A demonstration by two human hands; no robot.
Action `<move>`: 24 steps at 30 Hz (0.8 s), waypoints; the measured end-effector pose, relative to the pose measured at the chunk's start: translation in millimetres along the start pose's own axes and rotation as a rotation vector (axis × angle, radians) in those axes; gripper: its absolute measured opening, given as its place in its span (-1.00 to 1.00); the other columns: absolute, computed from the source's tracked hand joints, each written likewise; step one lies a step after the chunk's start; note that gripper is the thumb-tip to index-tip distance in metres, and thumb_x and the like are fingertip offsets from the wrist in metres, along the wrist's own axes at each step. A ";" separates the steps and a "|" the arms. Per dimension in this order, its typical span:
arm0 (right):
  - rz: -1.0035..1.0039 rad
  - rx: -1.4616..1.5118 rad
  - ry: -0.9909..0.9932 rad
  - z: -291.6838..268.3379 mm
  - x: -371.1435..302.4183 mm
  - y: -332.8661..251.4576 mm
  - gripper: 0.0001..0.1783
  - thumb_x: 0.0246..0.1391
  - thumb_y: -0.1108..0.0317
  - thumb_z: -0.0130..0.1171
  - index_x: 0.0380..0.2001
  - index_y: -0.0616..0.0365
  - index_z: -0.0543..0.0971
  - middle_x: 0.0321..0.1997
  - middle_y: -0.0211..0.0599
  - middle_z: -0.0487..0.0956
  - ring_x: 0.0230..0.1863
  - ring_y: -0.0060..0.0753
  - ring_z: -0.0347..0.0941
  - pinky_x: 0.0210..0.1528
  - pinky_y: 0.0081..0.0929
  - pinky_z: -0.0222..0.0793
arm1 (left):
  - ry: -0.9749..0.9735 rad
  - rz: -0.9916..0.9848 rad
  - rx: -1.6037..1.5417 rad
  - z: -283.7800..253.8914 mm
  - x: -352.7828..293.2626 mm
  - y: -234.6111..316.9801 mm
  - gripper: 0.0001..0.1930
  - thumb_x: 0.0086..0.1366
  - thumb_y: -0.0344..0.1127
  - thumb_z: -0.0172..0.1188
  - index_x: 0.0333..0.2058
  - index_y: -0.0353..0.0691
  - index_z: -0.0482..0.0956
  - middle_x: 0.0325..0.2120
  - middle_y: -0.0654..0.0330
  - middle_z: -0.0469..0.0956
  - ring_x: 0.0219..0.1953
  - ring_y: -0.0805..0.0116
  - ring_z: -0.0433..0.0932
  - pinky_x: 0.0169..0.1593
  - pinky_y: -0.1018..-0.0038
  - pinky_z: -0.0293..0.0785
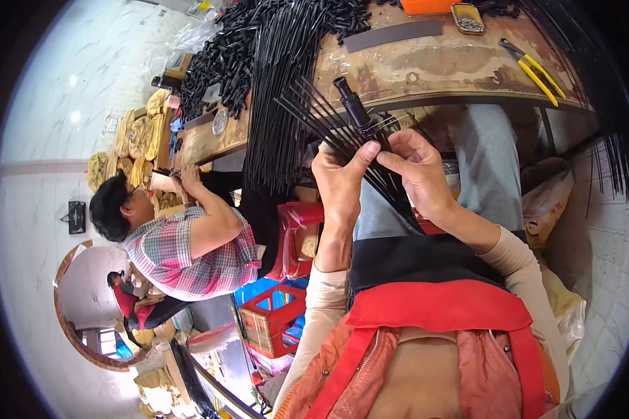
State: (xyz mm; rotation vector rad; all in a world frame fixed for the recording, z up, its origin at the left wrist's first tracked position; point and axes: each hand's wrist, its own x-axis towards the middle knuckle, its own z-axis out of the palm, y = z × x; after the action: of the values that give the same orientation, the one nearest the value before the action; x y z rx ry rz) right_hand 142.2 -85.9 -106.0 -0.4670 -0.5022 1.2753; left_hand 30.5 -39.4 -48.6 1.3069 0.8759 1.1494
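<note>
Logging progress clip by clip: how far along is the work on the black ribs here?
Done: several thin black ribs already fan out from a black tube hub. In hand: the left hand grips the bunch below the hub while the right hand pinches ribs beside it. Left: a big bundle of loose black rods and a heap of black tube pieces wait on the workbench.

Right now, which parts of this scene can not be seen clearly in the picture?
- Head view: where the thin black rods meet the black tube is covered by the left hand and right hand, so each grip is hidden.
- The contents of the small tin on the workbench are too small to tell.
- The yellow-handled pliers: their tips are blurred near the rim.
- The co-worker's hands are too small to tell what they hold.
</note>
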 end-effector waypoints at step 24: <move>0.075 0.075 -0.084 -15.6 5.6 15.1 -0.89 0.13 0.55 0.16 -0.26 0.15 0.54 -0.23 -0.44 0.57 -0.14 -0.60 0.48 0.02 -0.59 0.33 | 0.029 -0.055 0.091 8.9 2.2 0.4 -0.80 0.08 -0.55 0.36 -0.29 -0.36 0.58 -0.39 0.12 0.64 -0.33 0.40 0.62 -0.17 0.51 0.53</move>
State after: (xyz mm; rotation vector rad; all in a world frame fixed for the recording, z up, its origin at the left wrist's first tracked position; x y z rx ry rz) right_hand 140.9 -77.9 -126.8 -0.3736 -0.5093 1.3859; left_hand 39.5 -39.6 -47.0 1.3347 0.9895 1.0982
